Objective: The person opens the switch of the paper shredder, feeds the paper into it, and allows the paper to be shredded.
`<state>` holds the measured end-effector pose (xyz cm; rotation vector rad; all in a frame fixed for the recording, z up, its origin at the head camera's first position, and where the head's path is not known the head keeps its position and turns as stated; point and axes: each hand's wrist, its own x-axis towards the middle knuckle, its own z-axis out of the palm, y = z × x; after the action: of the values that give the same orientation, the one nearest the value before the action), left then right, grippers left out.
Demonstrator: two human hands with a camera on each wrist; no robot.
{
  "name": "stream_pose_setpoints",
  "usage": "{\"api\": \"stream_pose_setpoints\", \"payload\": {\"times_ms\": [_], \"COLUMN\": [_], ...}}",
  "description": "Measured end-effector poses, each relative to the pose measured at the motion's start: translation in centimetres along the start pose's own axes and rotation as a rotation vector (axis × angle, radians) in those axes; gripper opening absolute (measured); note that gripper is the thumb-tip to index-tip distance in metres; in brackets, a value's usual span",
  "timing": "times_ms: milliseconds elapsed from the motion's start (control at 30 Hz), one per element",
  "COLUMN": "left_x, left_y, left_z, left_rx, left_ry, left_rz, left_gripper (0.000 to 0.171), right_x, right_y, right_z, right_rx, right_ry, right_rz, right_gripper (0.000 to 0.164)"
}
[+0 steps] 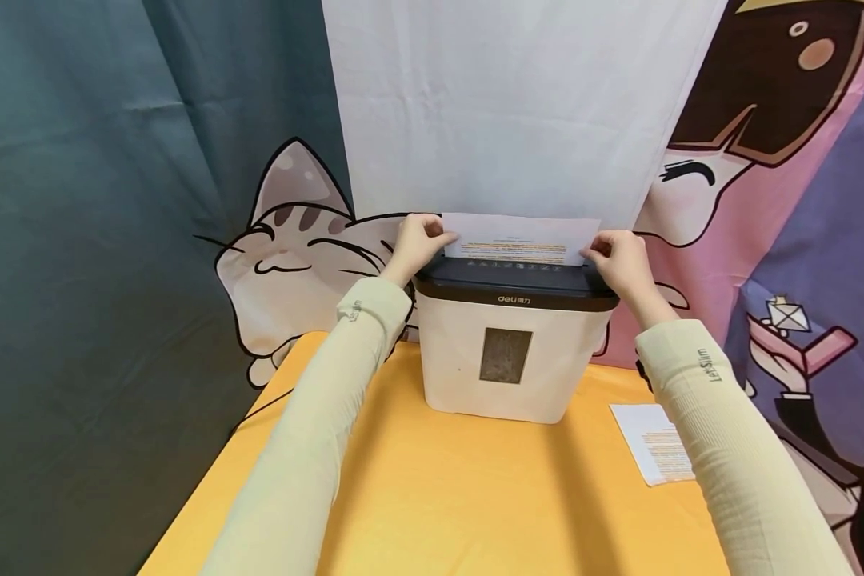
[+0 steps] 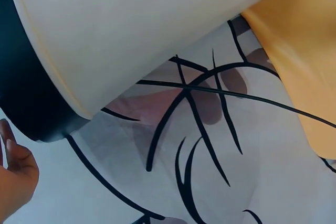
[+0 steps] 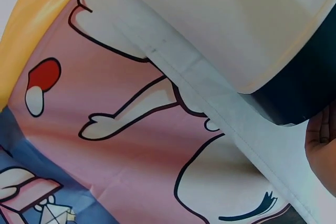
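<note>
A white paper shredder (image 1: 450,352) with a dark top (image 1: 518,278) stands on the yellow table. Upright in its top slot is a printed sheet of paper (image 1: 522,228), its lower part hidden inside. My left hand (image 1: 421,242) pinches the sheet's left edge between thumb and fingers. On the opposite edge, my right hand (image 1: 622,260) pinches it the same way. In the left wrist view the left hand (image 2: 17,174) shows at the edge beside the shredder's dark top; the right wrist view shows the right hand (image 3: 323,148) likewise, with the paper out of sight.
Another printed sheet (image 1: 651,444) lies on the yellow table (image 1: 461,496) to the right, partly behind the right sleeve. A black cord (image 2: 252,97) runs out behind the shredder at the left. Curtains with cartoon figures (image 1: 295,256) hang close behind.
</note>
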<state>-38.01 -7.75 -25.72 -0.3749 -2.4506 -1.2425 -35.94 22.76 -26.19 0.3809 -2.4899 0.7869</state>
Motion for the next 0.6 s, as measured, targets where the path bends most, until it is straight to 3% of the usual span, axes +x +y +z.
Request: {"api": "stream_pose_setpoints", "payload": {"times_ms": [300, 600], "left_x": [0.12, 0.23], "left_y": [0.48, 0.37], "left_z": [0.34, 0.7], "left_rx": [0.024, 0.051], "left_ry": [0.042, 0.042], "left_rz": [-0.001, -0.023], "left_gripper": [0.02, 0.019], "right_x": [-0.13, -0.14], "right_y": [0.15, 0.0], "right_z": [-0.19, 0.11], "right_rx": [-0.03, -0.014], "right_ry": [-0.065, 0.001], "right_rz": [-0.007, -0.034], "right_gripper": [0.016, 0.013]}}
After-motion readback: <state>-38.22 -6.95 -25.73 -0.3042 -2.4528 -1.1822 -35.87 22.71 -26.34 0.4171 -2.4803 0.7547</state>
